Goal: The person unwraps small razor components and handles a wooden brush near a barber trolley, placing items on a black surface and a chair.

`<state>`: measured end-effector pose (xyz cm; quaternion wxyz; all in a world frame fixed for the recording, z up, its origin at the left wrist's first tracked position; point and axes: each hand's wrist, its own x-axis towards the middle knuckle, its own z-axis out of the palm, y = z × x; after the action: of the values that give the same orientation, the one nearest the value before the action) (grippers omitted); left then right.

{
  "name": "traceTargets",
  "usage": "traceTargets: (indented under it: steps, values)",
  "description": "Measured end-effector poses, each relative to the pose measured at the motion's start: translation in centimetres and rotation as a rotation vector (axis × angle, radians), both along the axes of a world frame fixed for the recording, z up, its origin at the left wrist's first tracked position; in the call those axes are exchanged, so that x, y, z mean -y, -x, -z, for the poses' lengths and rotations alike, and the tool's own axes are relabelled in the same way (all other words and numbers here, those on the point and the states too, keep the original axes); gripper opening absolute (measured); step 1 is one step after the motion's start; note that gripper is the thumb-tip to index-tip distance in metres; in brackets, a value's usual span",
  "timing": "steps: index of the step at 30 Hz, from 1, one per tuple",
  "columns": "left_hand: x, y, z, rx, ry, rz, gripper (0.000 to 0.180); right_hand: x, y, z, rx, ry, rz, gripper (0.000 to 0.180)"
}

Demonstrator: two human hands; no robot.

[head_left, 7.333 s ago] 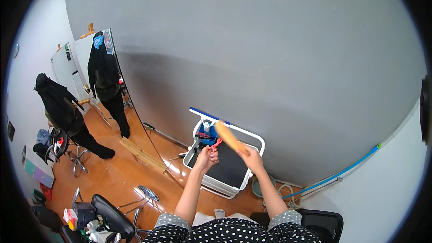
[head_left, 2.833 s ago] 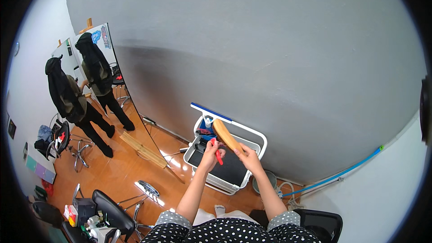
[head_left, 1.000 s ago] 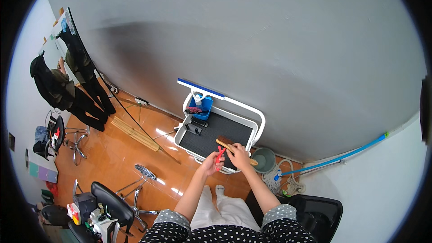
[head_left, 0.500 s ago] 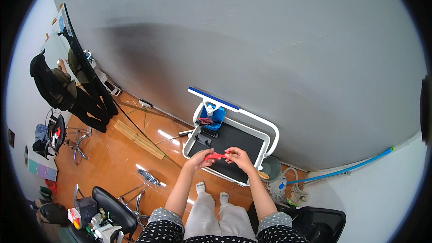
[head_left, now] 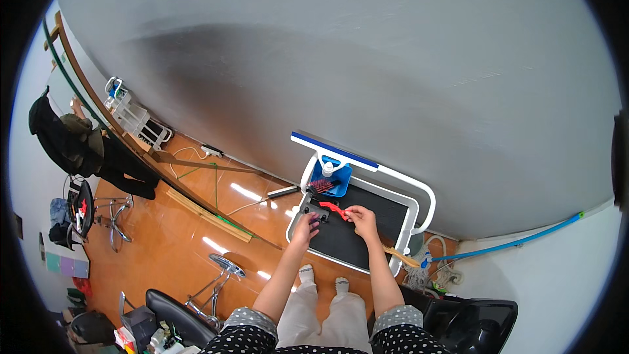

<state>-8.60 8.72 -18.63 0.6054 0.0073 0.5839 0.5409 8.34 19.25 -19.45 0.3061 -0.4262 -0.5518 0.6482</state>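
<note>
My right hand [head_left: 364, 224] pinches one end of a slim, slightly curved red piece that looks like a hair clip [head_left: 333, 208]. Its free end points left over a white trolley [head_left: 411, 213] with a black mat [head_left: 373, 210]. My left hand [head_left: 304, 231] is apart from the clip, fingers spread and seemingly holding nothing, above the trolley's near left edge. Just beyond it lies a small grey-and-black item [head_left: 316, 210] of unclear kind. A blue bin [head_left: 342, 180] in the far left corner has a hairbrush [head_left: 321, 186] and a white-topped bottle [head_left: 327, 169] at it.
The trolley's blue-topped rail [head_left: 334, 151] stands before the grey wall. A wooden-handled brush [head_left: 401, 257] hangs at the right edge, near a mop [head_left: 419, 275] and a blue pole [head_left: 511, 244]. Black chairs [head_left: 177, 318] stand behind left; another person [head_left: 98, 151] is far left.
My left hand has let go of the red clip and drawn left. The right hand still holds it, now extended leftward. My view has shifted, so the trolley sits farther right.
</note>
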Motion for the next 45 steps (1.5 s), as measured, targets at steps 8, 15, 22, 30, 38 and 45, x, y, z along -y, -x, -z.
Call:
traceTargets:
  steps: [8, 15, 22, 30, 38, 45]
  values:
    - [-1.6, -0.8, 2.0, 0.081, -0.023, -0.091, 0.048, -0.3, 4.1, 3.7, 0.179, -0.174, 0.000, 0.014]
    - [-1.0, -1.1, 3.6, 0.066, -0.011, -0.128, 0.046, 1.0, 4.4, 2.9, 0.482, -0.594, 0.084, 0.024]
    - [1.3, -2.8, 0.6, -0.080, -0.033, -0.153, 0.030, 2.9, 3.3, -0.7, 0.379, -0.542, 0.151, 0.025]
    - [8.0, -6.3, -5.5, -0.284, -0.207, -0.365, 0.021, 10.1, 1.1, -9.7, 0.096, -0.340, 0.009, 0.010]
    - [16.0, -7.4, -9.3, -0.482, -0.386, -0.679, 0.010, 16.5, 3.0, -14.5, -0.055, -0.441, -0.434, 0.006]
    - [26.6, -5.4, -14.2, -0.797, -0.224, -1.016, 0.009, 24.3, 8.5, -17.6, -0.066, -0.634, -0.741, 0.006]
